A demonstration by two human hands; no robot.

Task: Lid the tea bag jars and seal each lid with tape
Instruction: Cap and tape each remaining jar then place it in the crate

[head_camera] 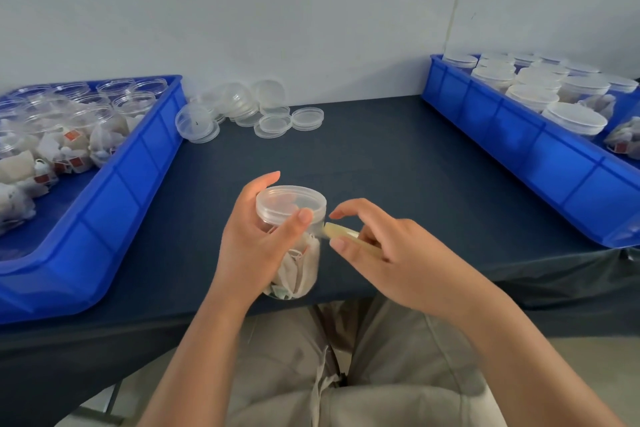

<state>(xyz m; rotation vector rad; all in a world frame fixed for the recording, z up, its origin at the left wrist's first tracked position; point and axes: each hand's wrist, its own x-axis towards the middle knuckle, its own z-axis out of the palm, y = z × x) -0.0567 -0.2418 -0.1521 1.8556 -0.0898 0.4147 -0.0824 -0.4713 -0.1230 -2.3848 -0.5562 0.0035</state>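
A clear plastic jar point(298, 270) full of tea bags is held near the table's front edge, with a clear lid point(290, 202) on top. My left hand point(252, 239) grips the jar around its upper part, thumb on the lid's rim. My right hand point(384, 246) holds a yellowish roll of tape point(341, 231) right beside the jar, its end touching the jar just under the lid. Loose clear lids point(249, 111) lie in a pile at the back of the table.
A blue tray point(138, 170) on the left holds open jars of tea bags and loose tea bags. A blue tray point(519, 146) on the right holds lidded jars. The dark table point(398, 156) ends at a white wall behind.
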